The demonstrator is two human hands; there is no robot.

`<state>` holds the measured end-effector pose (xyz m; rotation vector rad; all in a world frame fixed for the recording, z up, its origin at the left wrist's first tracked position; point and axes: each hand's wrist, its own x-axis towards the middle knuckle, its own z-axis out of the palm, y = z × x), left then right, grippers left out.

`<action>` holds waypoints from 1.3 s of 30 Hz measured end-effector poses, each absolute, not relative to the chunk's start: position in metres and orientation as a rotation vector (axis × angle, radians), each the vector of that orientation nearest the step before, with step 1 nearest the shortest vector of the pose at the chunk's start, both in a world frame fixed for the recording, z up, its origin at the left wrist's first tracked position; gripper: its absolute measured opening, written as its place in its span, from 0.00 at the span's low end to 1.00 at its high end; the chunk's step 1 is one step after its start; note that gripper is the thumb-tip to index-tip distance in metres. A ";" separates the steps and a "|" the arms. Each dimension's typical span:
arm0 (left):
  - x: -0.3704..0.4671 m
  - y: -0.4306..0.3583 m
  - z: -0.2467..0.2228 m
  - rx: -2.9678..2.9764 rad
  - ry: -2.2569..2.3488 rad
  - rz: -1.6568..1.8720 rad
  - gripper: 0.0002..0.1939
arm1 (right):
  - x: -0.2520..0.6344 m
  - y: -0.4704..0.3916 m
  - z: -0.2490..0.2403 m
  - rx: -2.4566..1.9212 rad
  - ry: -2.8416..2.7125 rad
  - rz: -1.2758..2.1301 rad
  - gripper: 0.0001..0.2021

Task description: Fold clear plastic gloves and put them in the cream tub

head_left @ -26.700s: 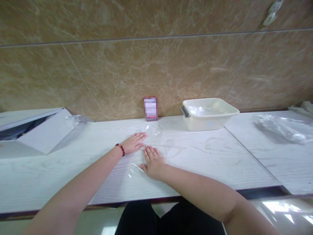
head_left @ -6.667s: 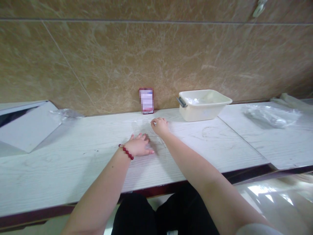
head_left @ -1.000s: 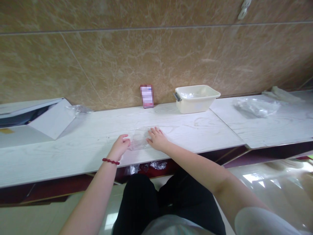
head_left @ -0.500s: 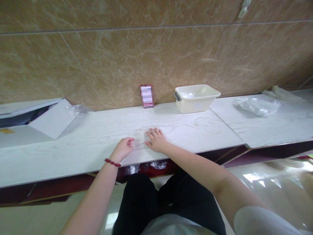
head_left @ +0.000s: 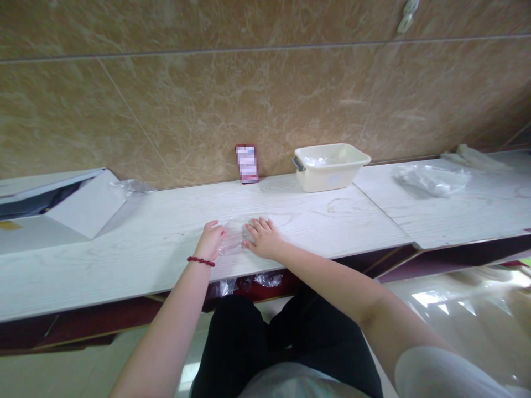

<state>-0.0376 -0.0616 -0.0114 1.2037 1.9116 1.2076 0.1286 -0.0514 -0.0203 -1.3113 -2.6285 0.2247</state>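
A clear plastic bag (head_left: 233, 235) lies on the white wood-grain counter (head_left: 157, 237) in front of me. At its left edge, my left hand (head_left: 211, 239), with a red bead bracelet on the wrist, is closed with the fingertips pinching the plastic. My right hand (head_left: 263, 237) lies flat on the bag's right part, fingers spread, and covers some of it. Whether anything is inside the bag, I cannot make out.
An open white box (head_left: 93, 207) with dark contents is at the left, beside crumpled clear plastic (head_left: 135, 188). A small card (head_left: 248, 164) leans on the wall. Right of it are a cream tub (head_left: 332, 176) and a heap of clear bags (head_left: 435, 179). More plastic (head_left: 267, 279) is under the counter edge.
My left hand has turned more upright and moved slightly, and the bag's left end has shifted a little left with it. My right hand stays flat in nearly the same place.
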 end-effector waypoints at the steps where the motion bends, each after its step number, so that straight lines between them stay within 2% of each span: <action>1: -0.038 -0.062 -0.009 1.115 1.851 1.257 0.17 | 0.129 -0.051 -0.021 -1.308 -2.632 0.221 0.31; 5: -0.038 -0.060 -0.002 0.805 1.627 1.389 0.12 | 0.129 -0.051 -0.022 -1.292 -2.647 0.204 0.31; 9: -0.040 -0.056 -0.002 0.844 1.636 1.381 0.09 | 0.128 -0.051 -0.023 -1.297 -2.654 0.195 0.31; 14: -0.040 -0.055 -0.004 1.097 1.750 1.360 0.11 | 0.128 -0.051 -0.024 -1.300 -2.654 0.179 0.31; 16: -0.034 -0.055 -0.005 1.539 1.810 1.220 0.12 | 0.128 -0.051 -0.024 -1.292 -2.658 0.167 0.31; 18: -0.026 -0.056 -0.008 2.062 1.836 0.905 0.14 | 0.127 -0.052 -0.024 -1.284 -2.664 0.150 0.31; 20: -0.018 -0.057 -0.014 2.341 1.881 0.579 0.17 | 0.127 -0.052 -0.024 -1.286 -2.669 0.140 0.30; 23: -0.014 -0.061 -0.023 2.395 2.016 0.307 0.20 | 0.127 -0.053 -0.024 -1.303 -2.662 0.150 0.30; 27: -0.020 -0.068 -0.027 2.375 2.082 0.137 0.24 | 0.130 -0.050 -0.023 -1.305 -2.661 0.196 0.28; 35: -0.042 -0.079 -0.024 2.320 2.123 -0.016 0.31 | 0.156 -0.037 -0.021 -1.572 -2.582 0.193 0.30; 39: -0.053 -0.081 -0.023 2.338 2.129 -0.020 0.31 | 0.167 -0.036 -0.023 -1.629 -2.516 0.129 0.29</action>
